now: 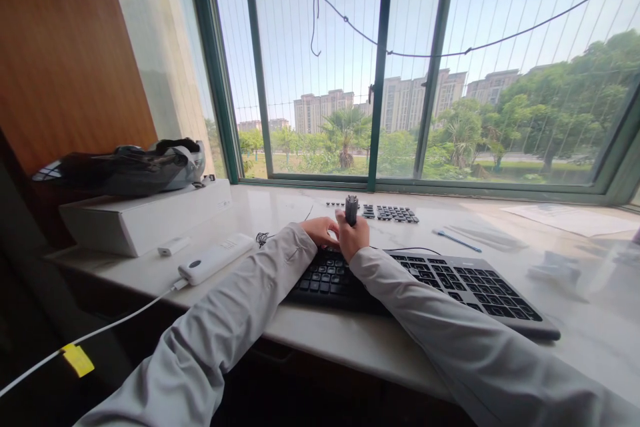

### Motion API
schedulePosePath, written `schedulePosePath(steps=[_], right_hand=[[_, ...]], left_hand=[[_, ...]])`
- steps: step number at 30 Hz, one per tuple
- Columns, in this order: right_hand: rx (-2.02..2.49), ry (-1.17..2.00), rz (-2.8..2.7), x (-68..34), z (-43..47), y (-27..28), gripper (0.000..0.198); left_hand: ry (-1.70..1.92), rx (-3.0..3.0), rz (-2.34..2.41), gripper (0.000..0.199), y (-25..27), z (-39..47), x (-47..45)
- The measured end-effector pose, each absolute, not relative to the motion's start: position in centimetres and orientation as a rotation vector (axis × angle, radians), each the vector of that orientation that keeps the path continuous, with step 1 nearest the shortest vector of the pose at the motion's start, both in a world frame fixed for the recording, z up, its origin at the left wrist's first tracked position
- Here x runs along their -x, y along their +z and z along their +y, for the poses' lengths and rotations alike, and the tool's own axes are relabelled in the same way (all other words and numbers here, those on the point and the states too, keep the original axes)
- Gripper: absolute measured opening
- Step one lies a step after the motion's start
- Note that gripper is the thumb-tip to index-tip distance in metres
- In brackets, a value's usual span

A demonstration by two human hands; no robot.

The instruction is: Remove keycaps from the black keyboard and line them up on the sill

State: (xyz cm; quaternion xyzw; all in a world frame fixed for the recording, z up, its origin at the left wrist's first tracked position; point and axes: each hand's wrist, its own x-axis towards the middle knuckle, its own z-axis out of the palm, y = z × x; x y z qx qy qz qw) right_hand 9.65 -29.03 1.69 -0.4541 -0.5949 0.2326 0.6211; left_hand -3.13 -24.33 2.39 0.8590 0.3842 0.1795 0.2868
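Your right hand (353, 237) was fisted tight around a small dark tool (351, 208), upright, over the far left edge of the black keyboard (450, 283) on the white counter (320, 337). Your left hand (323, 232) sat beside it on the keys, fingers curled, grip unclear. Loose keycaps (390, 213) lay just behind

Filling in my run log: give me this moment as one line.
right hand: grips dark tool upright | left hand: on keyboard far edge | loose keycaps behind | countertop
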Motion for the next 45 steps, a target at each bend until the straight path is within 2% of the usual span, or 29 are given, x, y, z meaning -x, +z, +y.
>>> schedulePosePath(steps=[3,7,12,16,21,25,27,32,45], right_hand=[[1.031,0.466,-1.319,-10.0,-29.3,2.3,0.041],[1.05,0.414,-1.277,-10.5,-29.5,3.4,0.041],[1.1,0.425,-1.368,-11.4,-29.6,5.1,0.038],[1.141,0.431,-1.587,-14.0,-29.9,6.0,0.04],[1.288,-0.024,-1.878,-20.1,-30.4,6.2,0.044],[1.555,-0.483,-2.166,-25.5,-30.8,5.2,0.027],[1.675,-0.59,-2.231,-27.6,-30.7,4.4,0.029],[1.934,-0.532,-2.163,-30.5,-29.8,2.9,0.029],[1.919,-0.388,-2.051,-32.8,-28.7,2.6,0.028]], left_hand=[[0.408,-2.285,0.962,0.025,3.0,-24.8,3.2],[0.589,-2.318,1.016,0.03,3.4,-25.1,3.2],[0.905,-2.594,1.225,0.023,3.4,-24.8,3.9],[0.97,-2.749,1.2,0.021,3.4,-24.8,4.0],[0.94,-2.806,1.127,0.02,3.5,-24.9,3.9],[0.889,-2.782,1.181,0.021,3.5,-24.8,3.9],[0.872,-2.755,1.263,0.02,3.4,-24.8,4.0],[0.926,-2.68,1.44,0.019,3.4,-24.7,4.3],[1.003,-2.396,1.77,0.027,2.5,-23.5,6.6]])
